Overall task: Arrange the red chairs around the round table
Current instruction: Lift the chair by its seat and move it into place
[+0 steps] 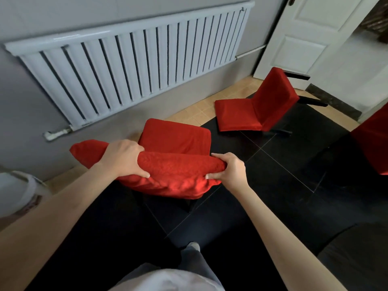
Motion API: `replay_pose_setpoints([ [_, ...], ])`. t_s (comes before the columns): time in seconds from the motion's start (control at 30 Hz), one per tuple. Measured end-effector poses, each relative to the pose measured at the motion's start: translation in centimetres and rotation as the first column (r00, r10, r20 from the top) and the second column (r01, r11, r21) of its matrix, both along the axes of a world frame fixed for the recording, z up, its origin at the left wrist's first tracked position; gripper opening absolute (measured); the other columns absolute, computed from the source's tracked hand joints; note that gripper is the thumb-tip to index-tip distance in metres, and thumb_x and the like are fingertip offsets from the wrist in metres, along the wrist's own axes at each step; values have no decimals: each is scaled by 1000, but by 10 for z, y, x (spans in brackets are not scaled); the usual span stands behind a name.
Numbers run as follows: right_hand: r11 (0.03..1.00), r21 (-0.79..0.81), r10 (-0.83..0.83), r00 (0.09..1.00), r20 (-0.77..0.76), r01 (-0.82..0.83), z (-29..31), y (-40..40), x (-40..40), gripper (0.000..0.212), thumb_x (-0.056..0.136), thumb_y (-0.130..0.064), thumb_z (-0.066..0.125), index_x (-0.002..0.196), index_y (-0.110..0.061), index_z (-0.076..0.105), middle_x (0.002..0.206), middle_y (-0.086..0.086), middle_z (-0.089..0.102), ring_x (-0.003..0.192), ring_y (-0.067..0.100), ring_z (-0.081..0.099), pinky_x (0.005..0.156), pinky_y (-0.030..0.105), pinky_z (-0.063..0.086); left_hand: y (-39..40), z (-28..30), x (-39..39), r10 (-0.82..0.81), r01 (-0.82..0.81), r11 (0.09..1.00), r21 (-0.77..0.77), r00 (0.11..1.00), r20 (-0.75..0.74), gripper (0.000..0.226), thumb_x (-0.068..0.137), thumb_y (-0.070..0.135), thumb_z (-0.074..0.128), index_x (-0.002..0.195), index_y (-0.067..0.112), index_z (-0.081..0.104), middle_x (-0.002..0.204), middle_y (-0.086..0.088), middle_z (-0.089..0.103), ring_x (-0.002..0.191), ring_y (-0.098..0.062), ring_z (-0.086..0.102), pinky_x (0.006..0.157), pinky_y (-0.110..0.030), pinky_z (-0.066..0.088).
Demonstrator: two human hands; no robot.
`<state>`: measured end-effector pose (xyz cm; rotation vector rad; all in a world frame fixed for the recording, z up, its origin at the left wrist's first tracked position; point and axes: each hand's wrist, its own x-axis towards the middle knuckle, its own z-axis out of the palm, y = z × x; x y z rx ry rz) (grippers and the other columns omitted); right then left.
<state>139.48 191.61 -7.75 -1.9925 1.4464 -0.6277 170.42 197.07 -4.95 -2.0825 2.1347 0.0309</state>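
Both hands grasp the padded top edge of the backrest of the nearest red chair (174, 164), which stands at the centre of the head view, just short of the grey wall: the left hand (123, 158) wraps over the edge toward its left end, fingers curled down the near face, and the right hand (227, 170) pinches the right-hand corner with the thumb on the near side. The chair's seat points toward 12 o'clock, at the white radiator (134, 66) mounted on the wall. A second red chair (255, 106) lies tipped over on the floor at about 2 o'clock, its seat and back spread flat-open and its dark legs sticking out to the right, near the foot of the white door (304, 36). A third red chair (372, 141) shows only partly at the right edge, at 3 o'clock. All three rest on or beside the black floor tiles (273, 175), with tan tiles (210, 108) along the wall. A white container (19, 190), blurred, sits at 9 o'clock. The round table is not in view.
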Motion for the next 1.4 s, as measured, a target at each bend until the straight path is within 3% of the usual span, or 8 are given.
replay_pose_setpoints([
  [0.33, 987, 1, 160, 987, -18, -160, 4, 21, 80, 82, 49, -40, 90, 122, -13, 67, 102, 5, 63, 96, 15, 57, 83, 22, 41, 67, 5, 61, 215, -215, 975, 56, 977, -5, 74, 48, 86, 62, 92, 27, 65, 87, 9, 63, 88, -16, 62, 65, -28, 40],
  [0.53, 975, 27, 221, 973, -61, -220, 6, 26, 121, 84, 49, -39, 90, 125, -15, 65, 104, 2, 61, 96, 11, 55, 83, 20, 41, 95, 5, 92, 299, -297, 954, 48, 953, -46, 73, 43, 87, 63, 82, 25, 65, 77, 10, 59, 84, -18, 62, 65, -31, 45],
  [0.73, 971, 31, 239, 967, -89, -237, 7, 24, 136, 83, 50, -38, 91, 126, -15, 65, 104, 2, 61, 98, 16, 58, 83, 23, 42, 104, 4, 101, 311, -310, 950, 27, 947, -76, 72, 46, 81, 70, 86, 21, 67, 73, 8, 48, 84, -21, 58, 66, -32, 43],
  [0.93, 978, 39, 206, 973, -103, -203, 6, 26, 136, 87, 50, -38, 91, 129, -16, 61, 114, 4, 60, 108, 22, 58, 92, 32, 44, 105, -1, 100, 281, -283, 959, -16, 956, -88, 86, 49, 81, 70, 112, 23, 66, 88, 6, 56, 89, -20, 56, 74, -33, 42],
  [1.17, 990, 90, 114, 992, -54, -108, 7, 33, 133, 117, 48, -39, 93, 148, -19, 36, 133, 11, 52, 127, 28, 46, 105, 43, 39, 102, -1, 98, 222, -229, 973, -18, 957, -185, 103, 50, 90, 55, 136, 34, 48, 130, 4, 53, 117, -21, 46, 99, -40, 35],
  [1.27, 980, 176, 97, 995, -31, -90, 12, 33, 127, 134, 44, -51, 89, 153, -27, 15, 138, 13, 48, 131, 31, 43, 105, 49, 42, 92, 5, 88, 173, -186, 982, -34, 954, -243, 104, 52, 91, 50, 138, 34, 45, 134, 3, 51, 120, -21, 44, 101, -42, 34],
  [1.33, 974, 204, 111, 993, -30, -103, 17, 30, 117, 142, 36, -67, 76, 154, -27, 9, 140, 15, 46, 131, 33, 44, 105, 48, 41, 82, 11, 78, 137, -156, 986, -52, 953, -272, 103, 54, 92, 44, 138, 34, 46, 135, 3, 50, 122, -22, 43, 101, -42, 33],
  [1.4, 968, 234, 95, 995, -27, -86, 21, 24, 103, 145, 33, -67, 73, 155, -28, 6, 143, 16, 43, 127, 35, 48, 102, 49, 44, 70, 17, 69, 95, -119, 990, -72, 955, -282, 101, 56, 91, 42, 138, 33, 47, 135, 4, 49, 122, -22, 41, 102, -43, 33],
])
